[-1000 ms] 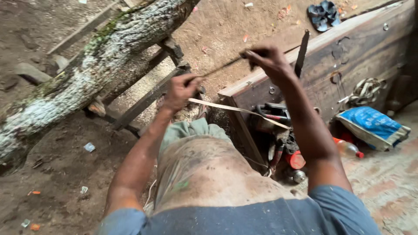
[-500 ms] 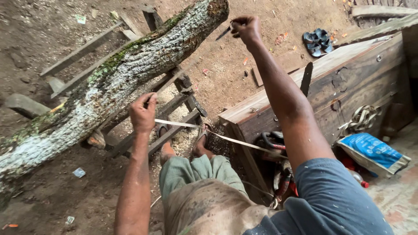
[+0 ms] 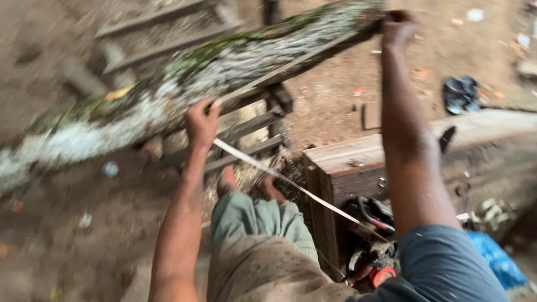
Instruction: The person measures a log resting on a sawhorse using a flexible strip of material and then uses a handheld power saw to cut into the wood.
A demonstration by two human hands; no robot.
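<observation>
1. a pale measuring strip is stretched along the log; it is held at two points, so the laying-out appears to be under way, not finished.
2. the left hand, in the centre left of the frame, is closed on the strip with the fingers curled and pressed together against the lower edge of the log.
3. the right hand, at the upper right of the frame, is clenched at the cut end of the log; whether the strip's far end is pinched there cannot be told through the blur.
4. no mark or cut line can be made out on the bark, so the marking is judged not yet done.
5. the log lies slantwise from the left edge to the upper right; its bark is rough, grey-white, with green moss along the top, and its shape is round and thick.
6. it is carried on a rack of dark wooden slats, flat and straight-edged.
7. the strip is thin, flat and flexible; it runs down to the lower right past a heavy squared timber, brown and weathered.
8. a chainsaw, red and black with a hard plastic body, is seen beneath the timber in the lower right.
9. the ground is bare earth, brown and crumbly, with small scraps scattered on it.
</observation>
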